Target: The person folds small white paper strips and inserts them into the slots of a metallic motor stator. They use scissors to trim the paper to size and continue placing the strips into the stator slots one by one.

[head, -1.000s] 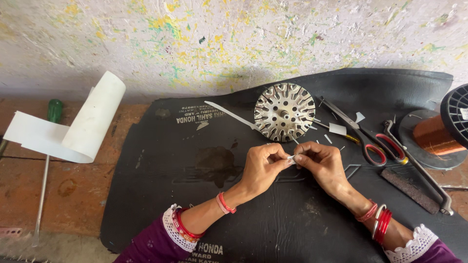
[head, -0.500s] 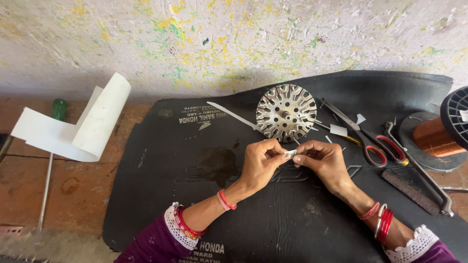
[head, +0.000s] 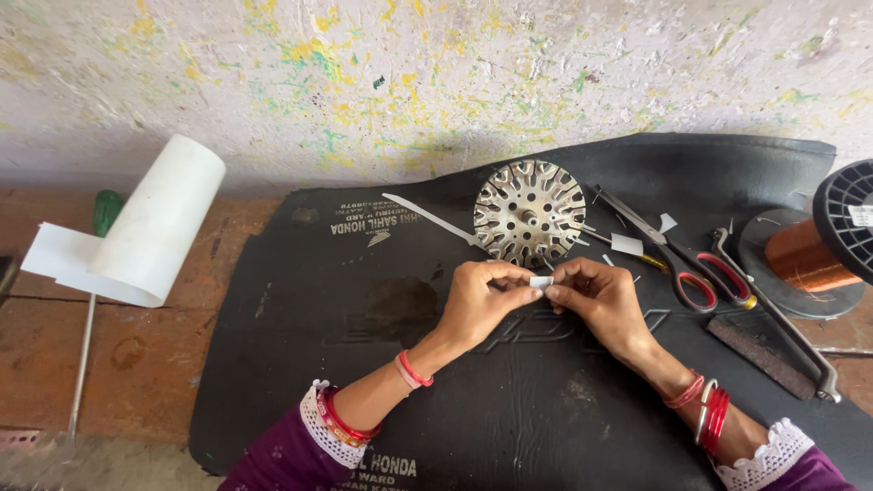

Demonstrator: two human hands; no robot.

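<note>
Paint-flecked plaster backs a black mat (head: 273, 364) on the floor, where the left hand (head: 482, 300) and right hand (head: 596, 300) meet, each grip closed by thumb and fingertips on one end of a small white paper strip (head: 541, 282). Its long axis lies level, running from one grip to the other, and the step in hand looks like folding or creasing it, which calls for a firm, even pinch. Just beyond the grips lies a slotted metal disc (head: 529, 212); scissors (head: 677, 255) lie off to the right, a white paper roll (head: 150, 223) far left.

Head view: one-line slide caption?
Both hands, left and right, pinch a small white strip before a slotted metal disc.
</note>
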